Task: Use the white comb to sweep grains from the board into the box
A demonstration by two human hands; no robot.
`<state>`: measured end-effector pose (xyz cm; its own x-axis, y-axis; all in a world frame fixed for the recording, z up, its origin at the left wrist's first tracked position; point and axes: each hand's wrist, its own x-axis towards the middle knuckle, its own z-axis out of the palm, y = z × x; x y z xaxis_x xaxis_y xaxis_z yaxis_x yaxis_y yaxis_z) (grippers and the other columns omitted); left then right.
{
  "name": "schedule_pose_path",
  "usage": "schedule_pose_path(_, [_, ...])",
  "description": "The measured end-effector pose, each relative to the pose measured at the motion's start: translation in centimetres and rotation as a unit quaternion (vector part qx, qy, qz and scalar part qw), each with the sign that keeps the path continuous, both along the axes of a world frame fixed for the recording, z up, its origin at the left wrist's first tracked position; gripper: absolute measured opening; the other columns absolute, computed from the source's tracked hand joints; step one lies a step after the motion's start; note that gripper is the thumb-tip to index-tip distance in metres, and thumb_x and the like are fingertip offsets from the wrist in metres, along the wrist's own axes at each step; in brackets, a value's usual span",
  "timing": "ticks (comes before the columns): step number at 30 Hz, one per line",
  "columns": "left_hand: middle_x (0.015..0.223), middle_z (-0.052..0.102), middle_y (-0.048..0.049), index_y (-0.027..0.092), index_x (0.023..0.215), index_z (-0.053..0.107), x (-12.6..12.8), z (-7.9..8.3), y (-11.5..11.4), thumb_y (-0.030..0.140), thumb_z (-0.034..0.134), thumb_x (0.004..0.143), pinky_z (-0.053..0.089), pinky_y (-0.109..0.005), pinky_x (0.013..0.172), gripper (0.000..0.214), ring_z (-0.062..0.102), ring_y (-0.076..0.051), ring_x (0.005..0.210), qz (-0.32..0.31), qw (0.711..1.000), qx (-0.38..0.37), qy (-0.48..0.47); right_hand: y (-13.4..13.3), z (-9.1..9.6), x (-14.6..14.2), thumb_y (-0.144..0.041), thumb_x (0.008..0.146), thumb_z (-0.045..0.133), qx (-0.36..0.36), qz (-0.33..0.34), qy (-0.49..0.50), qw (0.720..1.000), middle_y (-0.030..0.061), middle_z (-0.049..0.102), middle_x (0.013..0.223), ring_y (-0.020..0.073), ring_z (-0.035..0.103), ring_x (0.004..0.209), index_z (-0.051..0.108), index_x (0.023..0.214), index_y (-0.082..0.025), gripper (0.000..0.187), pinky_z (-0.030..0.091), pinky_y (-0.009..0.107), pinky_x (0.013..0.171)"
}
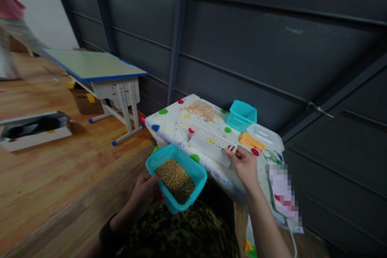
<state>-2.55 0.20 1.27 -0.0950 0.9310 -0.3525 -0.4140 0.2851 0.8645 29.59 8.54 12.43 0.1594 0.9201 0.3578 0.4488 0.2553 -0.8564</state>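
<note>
My left hand [144,194] grips the near side of a teal plastic tub [193,169] that is half full of small tan beans [175,180]; the tub hangs off the table's near edge, above my lap. My right hand [244,164] is closed on the corner of a white slotted tray [211,145] that lies on the table with a few yellow and red bits in its slots. A loose heap of tan grains [203,110] lies further back on the spotted tablecloth [172,123].
A second teal tub [241,115] stands at the back beside a clear lidded box [266,136] and an orange piece [250,141]. A grey panelled wall is close behind. To the left are a blue-edged desk [93,66], a cardboard box, a white box and wooden floor.
</note>
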Motion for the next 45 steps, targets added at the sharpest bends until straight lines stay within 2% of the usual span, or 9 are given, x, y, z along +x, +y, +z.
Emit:
schedule_pose_path(12, [0.042, 0.067, -0.0064, 0.026, 0.044, 0.064, 0.2, 0.3, 0.1, 0.061, 0.103, 0.06, 0.048, -0.029, 0.034, 0.055, 0.058, -0.018, 0.034, 0.0, 1.0, 0.008, -0.003, -2.8, 0.2, -0.5, -0.08, 0.084, 0.087, 0.004, -0.025, 0.001, 1.0, 0.0063, 0.072, 0.068, 0.0212, 0.058, 0.064, 0.08, 0.071, -0.021, 0.061, 0.044, 0.03, 0.056])
schedule_pose_path(16, [0.035, 0.058, -0.0036, 0.026, 0.041, 0.064, 0.3, -1.0, 0.4, 0.065, 0.1, 0.061, 0.045, -0.029, 0.031, 0.056, 0.057, -0.019, 0.031, 0.011, 1.0, 0.013, -0.005, -4.6, -0.2, -0.2, -0.079, 0.087, 0.086, 0.012, -0.05, -0.011, 0.999, 0.0048, 0.071, 0.067, 0.0203, 0.058, 0.063, 0.081, 0.072, -0.021, 0.061, 0.044, 0.03, 0.056])
schedule_pose_path(20, [0.039, 0.065, -0.0076, 0.026, 0.041, 0.064, 0.3, -2.1, 0.7, 0.064, 0.097, 0.062, 0.043, -0.028, 0.031, 0.055, 0.056, -0.018, 0.028, 0.014, 1.0, 0.017, -0.007, -6.1, -0.8, -0.3, -0.079, 0.089, 0.086, 0.014, -0.062, -0.014, 0.998, 0.0067, 0.077, 0.073, 0.0218, 0.063, 0.065, 0.086, 0.078, -0.02, 0.06, 0.048, 0.031, 0.058])
schedule_pose_path(24, [0.042, 0.069, -0.0108, 0.026, 0.041, 0.064, 0.3, -1.0, 0.5, 0.06, 0.099, 0.06, 0.045, -0.029, 0.031, 0.052, 0.065, -0.023, 0.034, 0.008, 1.0, 0.011, -0.004, -7.0, -1.7, -0.6, -0.08, 0.09, 0.086, 0.008, -0.067, -0.007, 0.998, 0.0068, 0.078, 0.074, 0.0227, 0.066, 0.066, 0.087, 0.08, -0.02, 0.06, 0.05, 0.031, 0.058])
schedule_pose_path(30, [0.036, 0.061, -0.0063, 0.027, 0.037, 0.061, 0.4, 0.2, 0.4, 0.059, 0.103, 0.054, 0.046, -0.03, 0.031, 0.055, 0.061, -0.021, 0.031, 0.02, 1.0, 0.004, -0.01, -7.3, -2.1, -0.7, -0.074, 0.091, 0.087, 0.008, -0.061, 0.006, 0.998, 0.0062, 0.077, 0.073, 0.0217, 0.064, 0.065, 0.084, 0.077, -0.021, 0.055, 0.047, 0.031, 0.057])
schedule_pose_path(34, [0.039, 0.063, -0.0049, 0.025, 0.041, 0.067, -0.1, 0.1, 0.2, 0.053, 0.104, 0.063, 0.048, -0.029, 0.034, 0.05, 0.059, -0.019, 0.034, 0.0, 1.0, 0.013, -0.017, -4.8, -1.1, -1.8, -0.074, 0.091, 0.086, 0.033, -0.066, 0.03, 0.997, 0.0065, 0.078, 0.075, 0.0233, 0.065, 0.069, 0.084, 0.081, -0.02, 0.055, 0.048, 0.031, 0.06])
schedule_pose_path(38, [0.045, 0.069, -0.0042, 0.024, 0.052, 0.076, -1.0, -0.5, 0.0, 0.049, 0.103, 0.07, 0.053, -0.03, 0.04, 0.042, 0.063, -0.02, 0.039, 0.01, 0.999, 0.018, -0.03, 0.8, 0.2, -4.4, -0.079, 0.091, 0.08, 0.071, -0.059, -0.009, 0.996, 0.0011, 0.065, 0.063, 0.019, 0.054, 0.061, 0.074, 0.072, -0.022, 0.06, 0.041, 0.032, 0.06])
schedule_pose_path(42, [0.039, 0.063, -0.0051, 0.025, 0.043, 0.068, -1.5, -1.9, 0.5, 0.06, 0.102, 0.063, 0.048, -0.029, 0.036, 0.053, 0.058, -0.019, 0.033, 0.029, 0.999, 0.011, -0.025, 6.0, 1.1, -7.0, -0.068, 0.094, 0.072, 0.074, -0.024, -0.051, 0.996, 0.0029, 0.072, 0.069, 0.0213, 0.061, 0.065, 0.073, 0.077, -0.023, 0.048, 0.044, 0.033, 0.066])
schedule_pose_path(45, [0.036, 0.062, -0.0062, 0.025, 0.04, 0.065, -1.6, -2.7, 0.8, 0.063, 0.101, 0.06, 0.047, -0.03, 0.035, 0.056, 0.058, -0.02, 0.032, 0.045, 0.999, 0.004, -0.025, 7.6, 1.3, -8.0, -0.06, 0.09, 0.068, 0.064, -0.02, -0.079, 0.995, 0.0041, 0.072, 0.069, 0.0216, 0.061, 0.066, 0.067, 0.073, -0.025, 0.038, 0.042, 0.034, 0.067])
